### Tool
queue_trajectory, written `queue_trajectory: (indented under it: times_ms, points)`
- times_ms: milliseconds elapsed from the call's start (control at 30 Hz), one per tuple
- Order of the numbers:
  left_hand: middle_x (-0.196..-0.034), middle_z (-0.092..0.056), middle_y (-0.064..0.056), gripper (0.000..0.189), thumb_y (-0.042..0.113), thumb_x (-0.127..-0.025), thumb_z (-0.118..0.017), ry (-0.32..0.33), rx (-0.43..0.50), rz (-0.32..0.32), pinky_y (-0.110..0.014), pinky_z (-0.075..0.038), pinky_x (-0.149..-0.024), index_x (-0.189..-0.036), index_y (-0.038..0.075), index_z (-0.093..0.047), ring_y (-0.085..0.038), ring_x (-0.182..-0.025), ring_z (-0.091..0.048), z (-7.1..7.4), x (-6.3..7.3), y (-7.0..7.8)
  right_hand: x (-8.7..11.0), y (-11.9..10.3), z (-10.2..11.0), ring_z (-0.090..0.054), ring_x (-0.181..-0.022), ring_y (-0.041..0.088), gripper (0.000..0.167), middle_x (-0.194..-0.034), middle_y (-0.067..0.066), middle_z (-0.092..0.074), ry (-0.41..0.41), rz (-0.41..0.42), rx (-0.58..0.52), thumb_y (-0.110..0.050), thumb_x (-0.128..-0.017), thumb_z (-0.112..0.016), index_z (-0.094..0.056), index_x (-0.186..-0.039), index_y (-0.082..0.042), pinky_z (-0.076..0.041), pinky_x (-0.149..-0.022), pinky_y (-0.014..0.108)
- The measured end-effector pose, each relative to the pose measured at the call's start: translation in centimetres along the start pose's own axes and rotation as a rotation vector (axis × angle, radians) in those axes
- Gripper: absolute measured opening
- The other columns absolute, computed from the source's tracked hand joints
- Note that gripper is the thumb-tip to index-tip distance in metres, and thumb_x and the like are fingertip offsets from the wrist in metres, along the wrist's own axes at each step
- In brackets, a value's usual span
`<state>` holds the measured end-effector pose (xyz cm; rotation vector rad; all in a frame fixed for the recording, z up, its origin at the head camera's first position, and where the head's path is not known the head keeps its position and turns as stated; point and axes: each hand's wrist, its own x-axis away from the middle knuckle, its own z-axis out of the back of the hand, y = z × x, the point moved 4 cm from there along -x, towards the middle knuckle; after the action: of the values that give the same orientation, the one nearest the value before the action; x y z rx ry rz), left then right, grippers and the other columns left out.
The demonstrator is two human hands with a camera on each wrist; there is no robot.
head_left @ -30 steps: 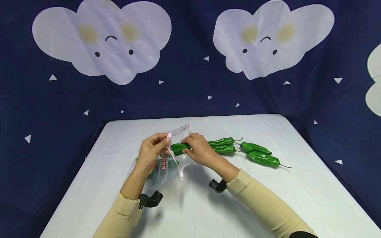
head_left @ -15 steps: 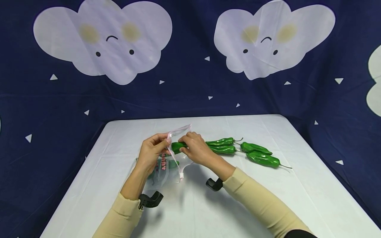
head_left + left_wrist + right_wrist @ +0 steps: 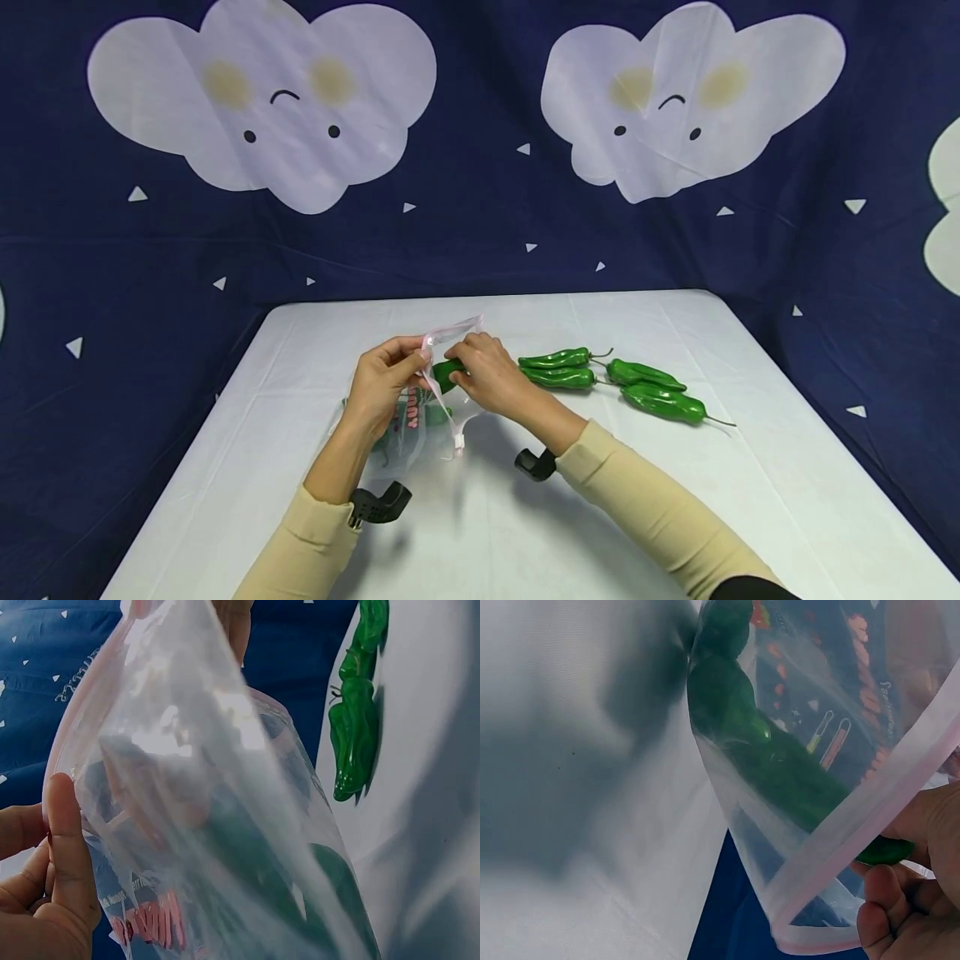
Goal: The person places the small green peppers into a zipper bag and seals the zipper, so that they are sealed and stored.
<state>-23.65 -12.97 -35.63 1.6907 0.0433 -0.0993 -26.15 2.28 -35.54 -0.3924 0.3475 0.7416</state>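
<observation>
Beige sleeves (image 3: 296, 546) reach over a faintly creased white bench (image 3: 480, 533). The left hand (image 3: 378, 383) pinches the pink rim of a clear bag (image 3: 412, 446); the right hand (image 3: 491, 375) grips a green pepper (image 3: 446, 375) partly inside the bag's mouth. Farther right, four loose peppers (image 3: 663, 402) lie on the bench. Beyond its rounded far corners hangs navy cloth (image 3: 465, 258) printed with pale clouds (image 3: 285, 162) and small white triangles (image 3: 137, 194).
</observation>
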Motion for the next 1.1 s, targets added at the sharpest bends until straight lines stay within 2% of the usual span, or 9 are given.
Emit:
queue_trajectory:
  times_ms: [233, 767, 1100]
  points:
    - [-0.081, -0.058, 0.003, 0.03, 0.007, -0.091, -0.061, -0.002, -0.009, 0.005, -0.018, -0.056, -0.058, -0.114, -0.011, -0.056, -0.01, -0.074, -0.056, 0.0, 0.0, 0.0, 0.5, 0.2, 0.3, -0.057, -0.087, 0.022, 0.027, -0.094, 0.006, -0.063, -0.008, -0.013, -0.03, -0.019, -0.082, -0.073, -0.066, -0.105, -0.008, -0.049, -0.078, 0.037]
    - [-0.082, -0.058, 0.003, 0.03, 0.006, -0.09, -0.062, 0.011, -0.002, 0.004, -0.017, -0.056, -0.057, -0.114, -0.011, -0.056, -0.012, -0.075, -0.057, 0.0, 0.0, 0.0, 2.0, 0.5, 2.0, -0.054, -0.084, 0.02, 0.026, -0.091, 0.002, -0.063, 0.084, 0.004, -0.071, -0.023, -0.081, -0.073, -0.067, -0.104, -0.011, -0.046, -0.075, 0.034]
    - [-0.081, -0.058, 0.003, 0.029, 0.006, -0.09, -0.062, 0.015, -0.01, 0.0, -0.018, -0.056, -0.056, -0.113, -0.011, -0.056, -0.009, -0.073, -0.056, 0.0, -0.1, -0.1, 3.3, 1.6, 3.2, -0.052, -0.081, 0.018, 0.027, -0.088, 0.005, -0.064, 0.134, 0.003, -0.112, -0.021, -0.08, -0.074, -0.067, -0.104, -0.009, -0.045, -0.074, 0.032]
